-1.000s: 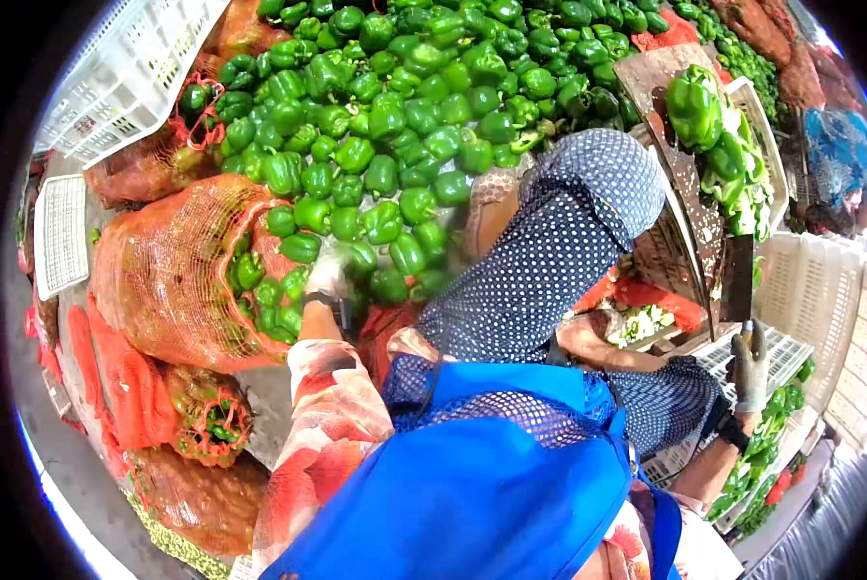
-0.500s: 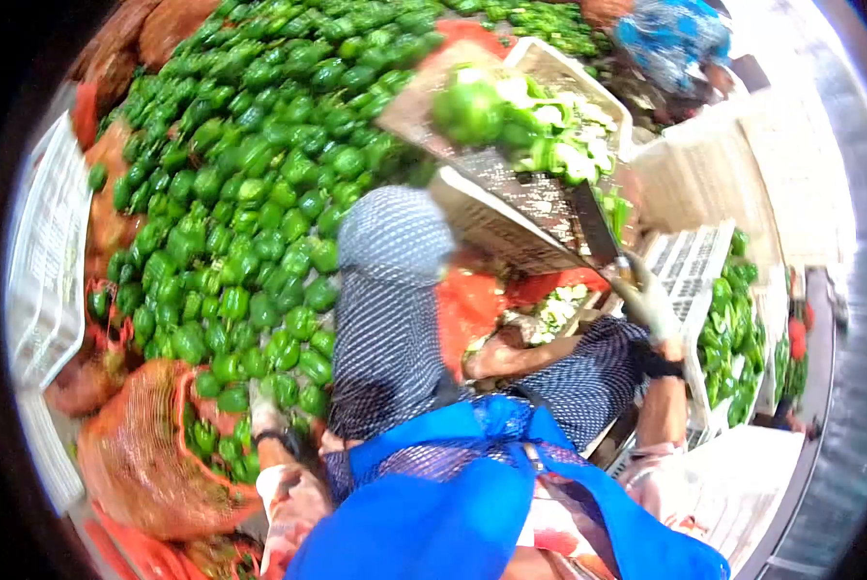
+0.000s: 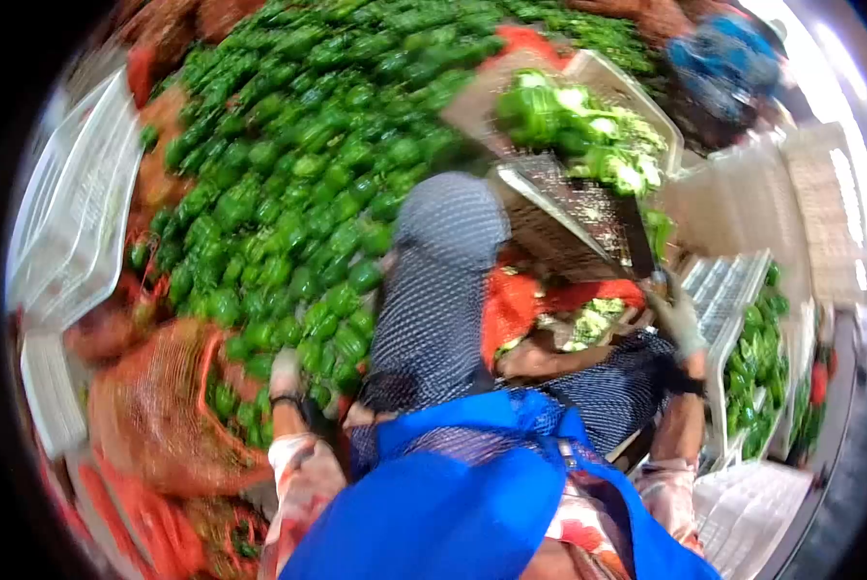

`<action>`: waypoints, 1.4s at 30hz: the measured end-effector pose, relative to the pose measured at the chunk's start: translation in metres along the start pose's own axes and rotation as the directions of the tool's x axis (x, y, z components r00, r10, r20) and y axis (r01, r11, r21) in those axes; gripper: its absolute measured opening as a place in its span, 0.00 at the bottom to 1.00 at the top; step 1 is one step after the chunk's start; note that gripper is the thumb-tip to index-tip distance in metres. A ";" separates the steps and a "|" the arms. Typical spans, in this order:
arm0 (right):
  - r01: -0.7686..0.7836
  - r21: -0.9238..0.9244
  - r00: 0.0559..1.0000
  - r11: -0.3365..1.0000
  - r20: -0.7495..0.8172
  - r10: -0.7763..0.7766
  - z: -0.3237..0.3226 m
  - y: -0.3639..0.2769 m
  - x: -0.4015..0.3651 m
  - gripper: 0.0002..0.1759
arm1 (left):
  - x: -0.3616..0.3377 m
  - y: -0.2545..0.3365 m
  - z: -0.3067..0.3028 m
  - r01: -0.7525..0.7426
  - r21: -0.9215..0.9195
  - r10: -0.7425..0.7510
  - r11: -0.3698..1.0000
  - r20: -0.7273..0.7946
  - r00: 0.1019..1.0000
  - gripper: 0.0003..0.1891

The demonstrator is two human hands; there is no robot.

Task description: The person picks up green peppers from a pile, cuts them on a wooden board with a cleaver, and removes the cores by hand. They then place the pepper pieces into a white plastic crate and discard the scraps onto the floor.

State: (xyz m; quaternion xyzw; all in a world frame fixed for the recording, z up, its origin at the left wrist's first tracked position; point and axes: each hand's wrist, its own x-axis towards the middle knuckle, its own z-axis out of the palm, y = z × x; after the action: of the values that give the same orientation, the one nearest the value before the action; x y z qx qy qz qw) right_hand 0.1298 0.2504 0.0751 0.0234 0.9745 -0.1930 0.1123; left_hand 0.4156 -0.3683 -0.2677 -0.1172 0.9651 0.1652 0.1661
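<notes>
My left hand (image 3: 286, 370), in a pale glove, is down at the near edge of a large heap of green peppers (image 3: 289, 203). Its fingers are blurred, so I cannot see whether a pepper is in them. In my right hand (image 3: 677, 319), also gloved, is the handle of a knife. The knife's wide dark blade (image 3: 636, 237) points away from me, over the right side of a wet board (image 3: 578, 198). Cut pale-green pepper pieces (image 3: 622, 159) and larger green peppers (image 3: 528, 114) lie at the board's far side.
An orange mesh sack (image 3: 163, 401) with peppers lies open at my left. White crates (image 3: 81, 208) stand at far left; a crate of green peppers (image 3: 754, 372) is at right. Cut bits lie on red netting (image 3: 511, 314) by my leg. Another person (image 3: 725, 63) is at upper right.
The view has swung, so most of the scene sits further right. My left hand shows more plainly beside the heap. The knife stays in my right hand over the board.
</notes>
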 end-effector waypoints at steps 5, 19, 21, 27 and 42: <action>0.061 0.106 0.998 0.992 0.003 -0.062 0.007 0.015 0.005 0.36 | 0.007 -0.020 0.023 -0.126 0.175 0.130 0.977 -0.013 0.991 0.13; 0.114 -0.017 0.989 0.993 -0.093 -0.115 0.010 0.001 -0.010 0.35 | 0.129 0.231 -0.348 -0.458 -0.562 0.115 0.689 -0.539 0.834 0.15; -0.066 0.072 0.998 0.995 -0.004 0.066 -0.012 -0.021 -0.023 0.36 | 0.170 0.285 -0.368 -0.657 -0.444 0.337 0.610 -0.605 0.721 0.17; 0.020 0.352 0.979 0.936 -0.195 0.053 -0.030 0.008 -0.050 0.33 | 0.179 0.493 -0.367 -0.777 -0.333 0.706 0.534 -0.330 0.627 0.14; 0.122 0.348 0.980 0.930 -0.189 -0.058 -0.002 0.014 -0.036 0.36 | 0.275 0.555 -0.207 -0.446 -0.547 0.498 0.709 -0.059 0.865 0.24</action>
State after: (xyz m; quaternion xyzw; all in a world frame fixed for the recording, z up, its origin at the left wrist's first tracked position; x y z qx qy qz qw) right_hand 0.1653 0.2635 0.0798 0.0156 0.9292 -0.3692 0.0109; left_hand -0.0513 0.0195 -0.0268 0.0991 0.8664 0.4738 0.1227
